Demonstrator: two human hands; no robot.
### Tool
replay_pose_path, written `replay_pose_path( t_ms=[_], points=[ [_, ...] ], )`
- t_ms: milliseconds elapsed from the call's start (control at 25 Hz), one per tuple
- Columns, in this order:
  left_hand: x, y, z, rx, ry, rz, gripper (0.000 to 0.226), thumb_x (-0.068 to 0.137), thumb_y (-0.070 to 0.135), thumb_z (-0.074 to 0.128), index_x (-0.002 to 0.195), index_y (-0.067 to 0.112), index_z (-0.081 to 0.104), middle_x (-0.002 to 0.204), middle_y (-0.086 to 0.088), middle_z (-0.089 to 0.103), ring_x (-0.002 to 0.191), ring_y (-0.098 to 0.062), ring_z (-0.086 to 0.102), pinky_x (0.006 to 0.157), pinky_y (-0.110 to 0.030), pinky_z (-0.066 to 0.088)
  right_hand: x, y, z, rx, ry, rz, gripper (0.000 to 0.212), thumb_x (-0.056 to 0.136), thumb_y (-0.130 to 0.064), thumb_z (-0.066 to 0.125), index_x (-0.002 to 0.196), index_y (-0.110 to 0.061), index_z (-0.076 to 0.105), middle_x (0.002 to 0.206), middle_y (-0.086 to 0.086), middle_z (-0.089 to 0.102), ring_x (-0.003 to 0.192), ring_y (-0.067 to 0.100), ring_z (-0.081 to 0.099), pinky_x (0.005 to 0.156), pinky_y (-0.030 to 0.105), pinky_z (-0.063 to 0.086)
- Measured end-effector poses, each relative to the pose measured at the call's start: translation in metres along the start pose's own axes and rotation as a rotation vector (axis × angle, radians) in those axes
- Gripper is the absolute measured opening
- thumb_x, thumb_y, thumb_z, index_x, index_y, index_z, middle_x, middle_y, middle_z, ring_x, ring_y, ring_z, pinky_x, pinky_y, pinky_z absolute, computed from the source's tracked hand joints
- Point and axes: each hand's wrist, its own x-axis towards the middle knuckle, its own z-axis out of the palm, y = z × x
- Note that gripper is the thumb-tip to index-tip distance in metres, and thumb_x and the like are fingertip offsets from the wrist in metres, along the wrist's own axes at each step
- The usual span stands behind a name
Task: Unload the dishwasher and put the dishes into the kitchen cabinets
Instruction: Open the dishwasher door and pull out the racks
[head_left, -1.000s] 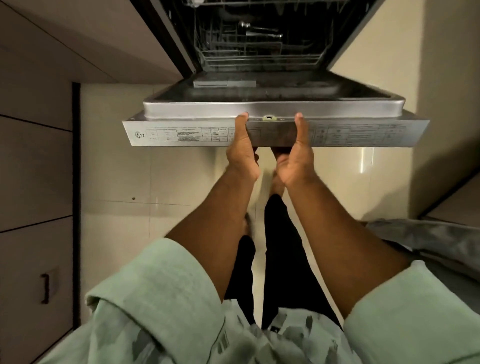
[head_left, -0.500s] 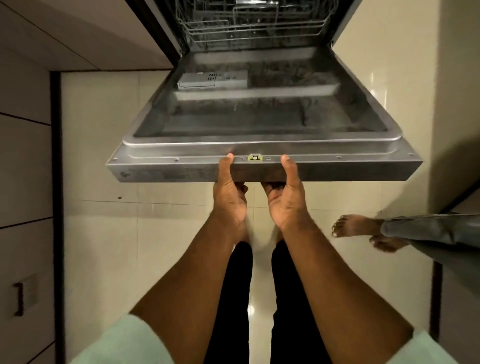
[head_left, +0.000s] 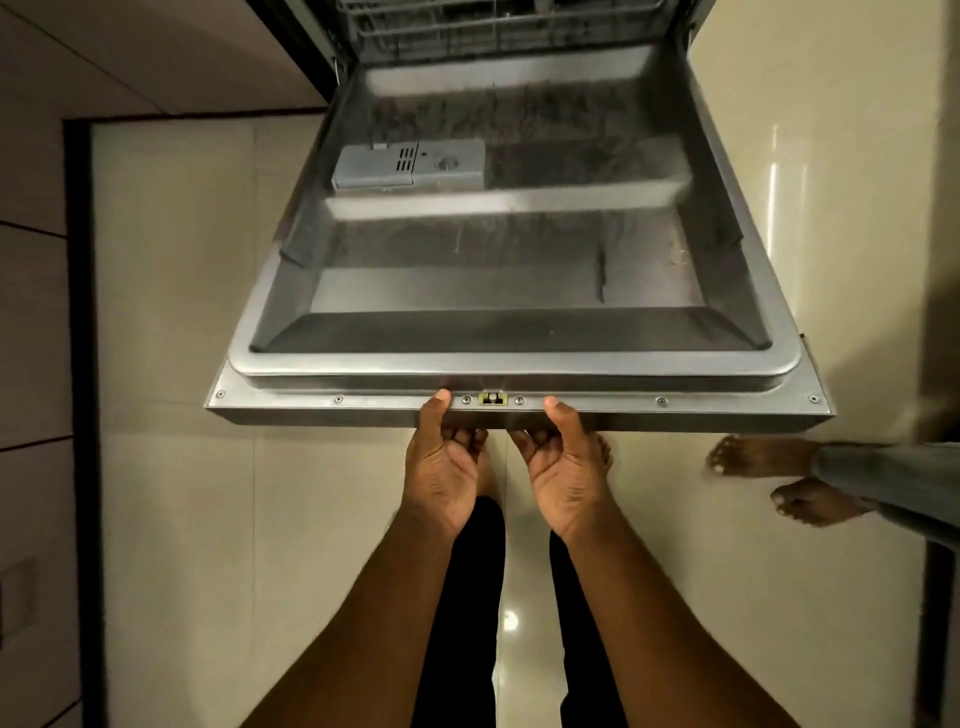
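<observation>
left hand (head_left: 441, 465) and right hand (head_left: 567, 467) each pinch the door (head_left: 493, 280) edge, thumbs on top, so i control its swing.

Glossy cream tiled floor (head_left: 182, 519), two bare feet (head_left: 758, 457) at right

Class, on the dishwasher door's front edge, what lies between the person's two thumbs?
In the head view, a small yellowish latch sits on the dishwasher door between the left hand and right hand, with one screw either side.
</observation>
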Motion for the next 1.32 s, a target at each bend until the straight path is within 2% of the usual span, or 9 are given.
replay_pose_path(
  t_ms=[240, 440, 520, 640, 760, 840, 920, 1160, 1320],
  points=[
    [0.049, -0.043, -0.049, -0.042, 0.034, -0.091, 0.046, 0.082, 0.017, 0.069, 0.125, 0.006, 0.054, 0.128, -0.021, 0.057, 0.124, -0.033, 0.056, 0.109, -0.043, 0.041, 0.037, 0.034, -0.057, -0.034, 0.057, 0.014, 0.041, 0.077, -0.004, 0.067, 0.113, -0.020, 0.057, 0.115, 0.010, 0.064, 0.116, 0.028, 0.061, 0.098, 0.042, 0.051],
    [0.084, -0.060, -0.068, 0.001, 0.081, -0.136, 0.038, 0.077, 0.015, 0.070, 0.110, -0.001, 0.059, 0.119, -0.025, 0.059, 0.113, -0.032, 0.062, 0.106, -0.045, 0.044, 0.068, 0.044, -0.093, -0.169, 0.171, 0.076, 0.060, 0.065, -0.009, 0.076, 0.120, 0.000, 0.055, 0.106, 0.020, 0.064, 0.106, 0.031, 0.066, 0.082, 0.033, 0.058],
    [0.091, -0.062, -0.065, 0.134, 0.151, -0.158, 0.063, 0.074, 0.020, 0.073, 0.127, -0.004, 0.050, 0.131, -0.023, 0.056, 0.119, -0.033, 0.058, 0.111, -0.046, 0.038, 0.078, 0.048, -0.102, -0.268, 0.229, 0.089, 0.076, 0.056, -0.015, 0.085, 0.121, 0.009, 0.054, 0.110, 0.024, 0.065, 0.108, 0.033, 0.066, 0.091, 0.040, 0.056],
    [0.094, -0.057, -0.058, 0.915, 0.494, -0.047, 0.118, 0.078, 0.042, 0.077, 0.152, -0.001, -0.004, 0.160, -0.023, 0.003, 0.148, -0.036, 0.010, 0.119, -0.039, 0.013, 0.085, 0.049, -0.098, -0.668, 0.562, 0.074, 0.130, 0.045, -0.029, 0.099, 0.147, -0.001, 0.023, 0.141, 0.028, 0.043, 0.128, 0.041, 0.047, 0.108, 0.054, 0.039],
    [0.104, -0.053, -0.068, 1.756, 0.318, 0.668, 0.101, 0.084, 0.045, 0.057, 0.154, 0.009, -0.006, 0.160, -0.018, -0.016, 0.147, -0.029, -0.020, 0.119, -0.038, -0.007, 0.082, 0.051, -0.079, -1.401, 0.837, -0.185, 0.147, 0.046, -0.061, 0.088, 0.152, -0.002, 0.004, 0.147, 0.030, 0.023, 0.133, 0.046, 0.030, 0.109, 0.057, 0.029],
    [0.116, -0.052, -0.069, 2.055, 0.009, 0.795, 0.083, 0.090, 0.028, 0.048, 0.156, 0.021, -0.003, 0.161, -0.009, -0.017, 0.147, -0.025, -0.021, 0.118, -0.039, -0.009, 0.078, 0.059, -0.077, -1.635, 0.766, -0.387, 0.138, 0.055, -0.083, 0.064, 0.154, -0.009, 0.003, 0.148, 0.035, 0.017, 0.137, 0.050, 0.021, 0.110, 0.062, 0.022],
    [0.122, -0.049, -0.062, 2.148, -0.081, 0.682, 0.080, 0.095, 0.027, 0.044, 0.154, 0.023, -0.010, 0.161, -0.006, -0.019, 0.146, -0.022, -0.023, 0.117, -0.039, -0.013, 0.081, 0.064, -0.083, -1.759, 0.739, -0.411, 0.121, 0.064, -0.086, 0.042, 0.156, -0.019, 0.003, 0.151, 0.039, 0.006, 0.142, 0.052, 0.005, 0.112, 0.063, 0.014],
    [0.138, -0.056, -0.067, 2.174, -0.133, 0.503, 0.092, 0.093, 0.042, 0.048, 0.151, 0.023, -0.021, 0.158, -0.008, -0.027, 0.144, -0.025, -0.027, 0.116, -0.041, -0.015, 0.108, 0.067, -0.101, -2.147, 0.265, -0.584, 0.100, 0.080, -0.037, 0.072, 0.157, -0.025, 0.009, 0.162, 0.021, -0.007, 0.148, 0.040, -0.012, 0.118, 0.057, 0.007],
    [0.172, -0.054, -0.068, 2.198, -0.287, 0.330, 0.094, 0.091, 0.038, 0.052, 0.153, 0.020, -0.017, 0.159, -0.007, -0.025, 0.147, -0.025, -0.022, 0.120, -0.039, -0.006, 0.133, 0.055, -0.121, -2.212, 0.032, -0.303, 0.099, 0.085, -0.024, 0.058, 0.154, -0.031, -0.012, 0.156, 0.010, -0.032, 0.143, 0.033, -0.031, 0.121, 0.051, -0.004]
  ],
)
